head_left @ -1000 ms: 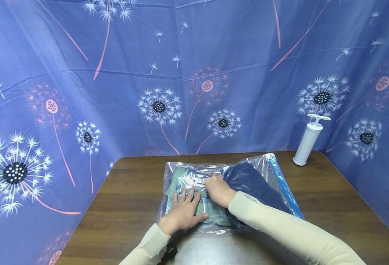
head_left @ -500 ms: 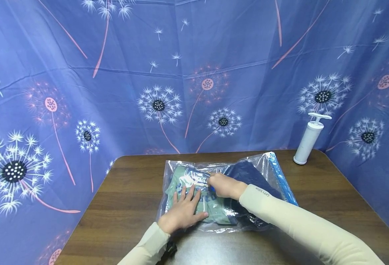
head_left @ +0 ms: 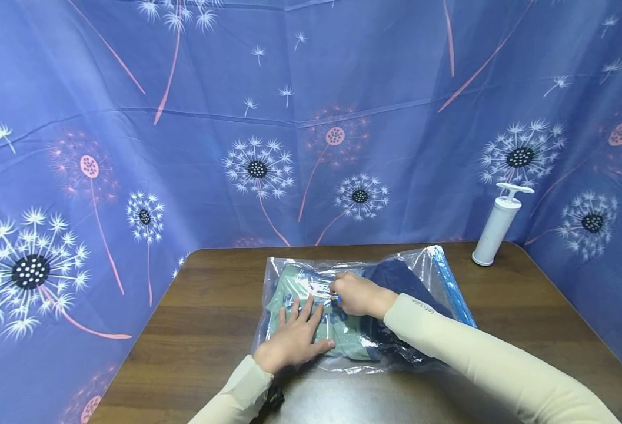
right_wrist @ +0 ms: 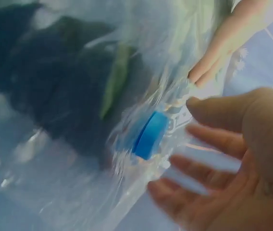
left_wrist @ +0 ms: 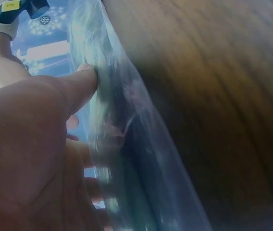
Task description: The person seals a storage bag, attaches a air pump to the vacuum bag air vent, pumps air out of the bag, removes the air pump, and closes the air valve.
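A clear vacuum storage bag (head_left: pixel 419 259) lies flat with a green garment (head_left: pixel 289 288) and a dark navy garment (head_left: pixel 395 280) inside. My left hand (head_left: pixel 295 343) rests on the green part, palm down and fingers spread. In the left wrist view its thumb and fingers (left_wrist: pixel 81 86) press the bag's film. My right hand (head_left: pixel 358 294) hovers at the middle of the bag beside a round blue valve cap (right_wrist: pixel 151 134). In the right wrist view the loosely bent fingers and thumb stand apart around the cap's side, seemingly not touching it.
A white hand pump (head_left: pixel 495 229) stands upright at the back right of the wooden table (head_left: pixel 194 312). The bag's blue zip edge (head_left: pixel 451 285) lies on the right side. A small dark object (head_left: pixel 275 397) sits under my left wrist. A dandelion-print curtain (head_left: pixel 210 88) hangs behind.
My right hand has drawn back to the right from its spot further over the bag, and the blue cap shows beside its fingers. The left hand stays in place.
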Motion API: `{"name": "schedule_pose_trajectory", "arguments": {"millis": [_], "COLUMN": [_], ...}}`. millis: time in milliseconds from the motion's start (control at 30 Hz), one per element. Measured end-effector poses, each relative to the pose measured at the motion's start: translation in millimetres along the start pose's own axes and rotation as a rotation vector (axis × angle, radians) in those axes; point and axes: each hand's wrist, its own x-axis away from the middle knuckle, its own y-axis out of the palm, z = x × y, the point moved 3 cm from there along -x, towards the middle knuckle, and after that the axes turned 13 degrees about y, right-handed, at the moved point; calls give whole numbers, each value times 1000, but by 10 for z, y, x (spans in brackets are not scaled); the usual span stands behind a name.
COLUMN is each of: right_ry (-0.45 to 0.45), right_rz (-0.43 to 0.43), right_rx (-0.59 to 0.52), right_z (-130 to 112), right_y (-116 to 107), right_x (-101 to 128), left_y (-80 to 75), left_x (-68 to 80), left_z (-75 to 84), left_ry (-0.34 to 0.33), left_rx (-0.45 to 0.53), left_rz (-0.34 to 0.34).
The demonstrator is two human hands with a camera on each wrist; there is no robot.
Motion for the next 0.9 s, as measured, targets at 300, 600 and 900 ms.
{"name": "schedule_pose_trajectory", "arguments": {"millis": [300, 600, 900], "right_ry": [327, 300, 161], "right_rz": [-12, -10, -60], "right_rx": [-47, -48, -29], "right_z": [14, -27, 25], "right_y": [19, 63, 83], "right_x": [-84, -136, -162], "left_y": [20, 20, 1], "left_x": [2, 7, -4], "left_z": [1, 7, 0], "left_ry": [-13, -11, -11], "left_rx": [4, 5, 12], "left_rz": [-2, -4, -8]}}
